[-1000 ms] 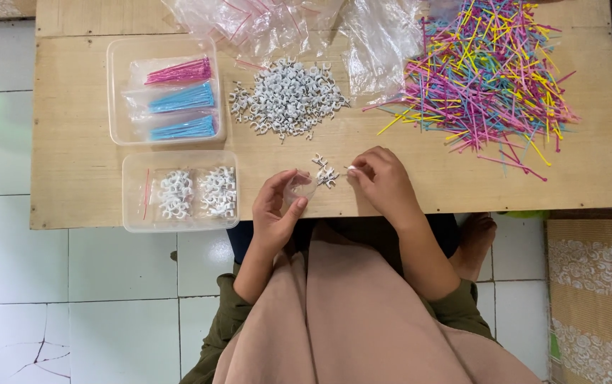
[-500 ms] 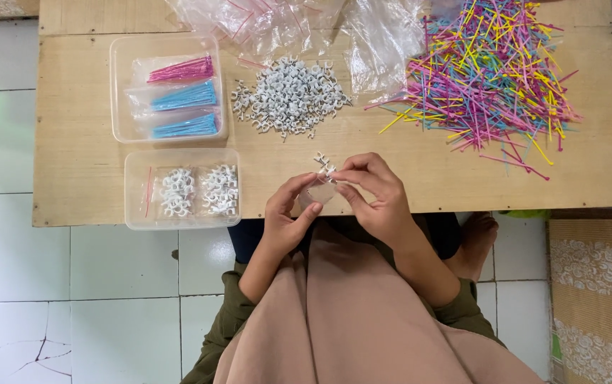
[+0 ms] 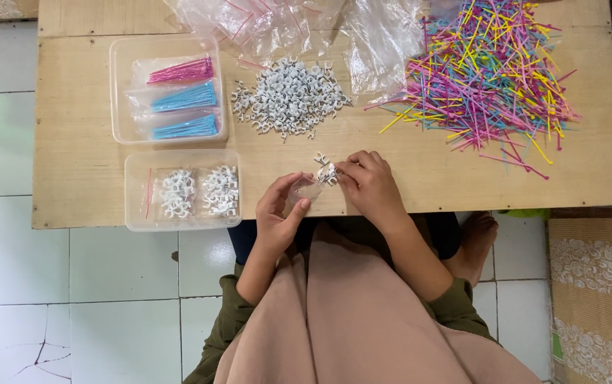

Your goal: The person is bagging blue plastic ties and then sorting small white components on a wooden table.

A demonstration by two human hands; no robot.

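Left hand (image 3: pixel 281 210) pinches a small clear plastic bag (image 3: pixel 304 192); right hand (image 3: pixel 370 186) grips white ring-shaped clips (image 3: pixel 326 173), glossy and hard, at the pale wooden tabletop's (image 3: pixel 427 185) near edge.

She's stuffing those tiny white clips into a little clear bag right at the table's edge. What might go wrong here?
The small clear bag in her left hand sits at the table edge, so white clips pinched by her right hand might slip past its mouth and fall to the tiled floor. Her sleeve might also brush the loose clip pile or the colourful sticks nearby and scatter them.
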